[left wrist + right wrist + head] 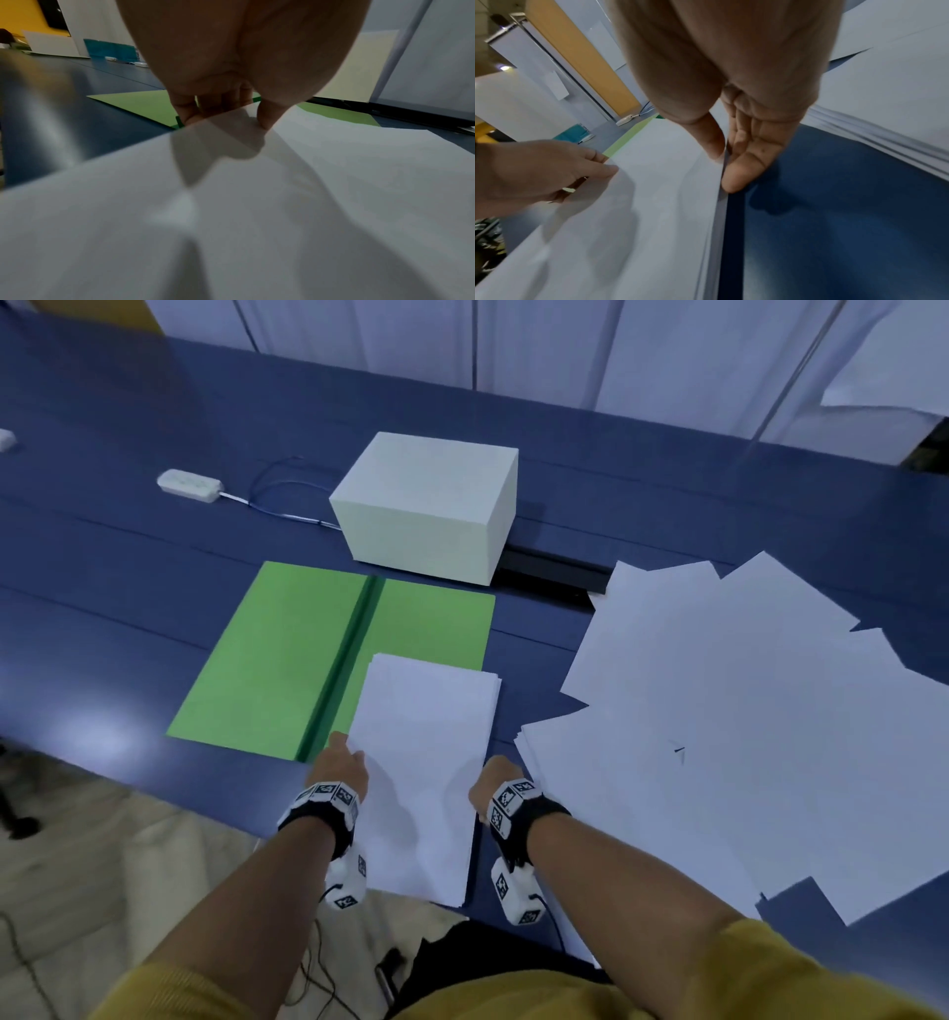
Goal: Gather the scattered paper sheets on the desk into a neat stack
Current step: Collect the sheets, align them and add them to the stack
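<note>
surface: long dark blue desk [154, 567], pale partition panels behind it; the near edge runs under your wrists.

item: gathered stack of white paper sheets [426, 762]. it lies straight ahead of you, its long axis running away from your body, its far part resting on an open green card folder [267, 660], its near end overhanging the desk edge. the far right corner shows a few sheets stepped out of line.

item: your left hand [341, 765]. it pinches the stack's left long edge, thumb on top and fingers [190, 113] curled beneath.

item: your right hand [495, 778]. it clamps the right long edge, thumb above and fingers [746, 162] below. the two hands sit opposite each other across the short axis.

item: loose spread of white paper sheets [729, 721]. it fans out at mixed angles to the right of the stack, apart from it by a strip of bare desk. your right hand is plainly the nearer one; the closest sheets lie just beside its wrist.

judgement: you are partway through, and squaring the held stack looks like the step in hand. the next reach goes rightward, so the left hand would have to keep the stack alone.

also present: white rectangular box [426, 505] beyond the folder; white power strip [189, 484] with cable, far left.
</note>
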Demonstrator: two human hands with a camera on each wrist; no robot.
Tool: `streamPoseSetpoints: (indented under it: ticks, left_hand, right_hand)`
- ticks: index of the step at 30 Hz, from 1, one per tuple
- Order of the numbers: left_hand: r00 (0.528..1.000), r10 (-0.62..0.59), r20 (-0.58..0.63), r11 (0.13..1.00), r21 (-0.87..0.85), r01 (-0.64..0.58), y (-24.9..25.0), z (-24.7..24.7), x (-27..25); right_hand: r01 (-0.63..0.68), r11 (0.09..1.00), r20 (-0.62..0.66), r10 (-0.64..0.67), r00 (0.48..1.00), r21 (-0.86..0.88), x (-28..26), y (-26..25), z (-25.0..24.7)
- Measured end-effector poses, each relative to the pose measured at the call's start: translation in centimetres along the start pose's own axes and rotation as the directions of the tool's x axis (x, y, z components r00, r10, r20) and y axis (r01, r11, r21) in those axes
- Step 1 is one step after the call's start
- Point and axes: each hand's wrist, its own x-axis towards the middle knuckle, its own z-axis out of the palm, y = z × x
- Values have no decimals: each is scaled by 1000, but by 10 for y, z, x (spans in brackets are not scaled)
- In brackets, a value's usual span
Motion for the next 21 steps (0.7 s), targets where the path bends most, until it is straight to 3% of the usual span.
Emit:
streamPoseSetpoints:
  ticks: [6, 15, 18, 21]
  left_hand:
    - [999, -28, -42, 992, 122, 33, -8, 11, 2]
    - [1000, -18, -23, 985, 172, 21, 1, 15, 2]
    - [997, -35, -73, 986, 160, 46, 8, 16, -2]
    - [983, 119, -141, 987, 125, -101, 32, 19, -10]
  right_hand:
    - [4, 990, -162, 19, 987, 140, 7, -2, 11]
    - [62, 974, -165, -26, 986, 216, 1, 5, 9]
    - [87, 972, -178, -48, 983, 219, -2, 18, -2]
    - [113, 964, -274, -44, 961, 241, -5, 49, -24]
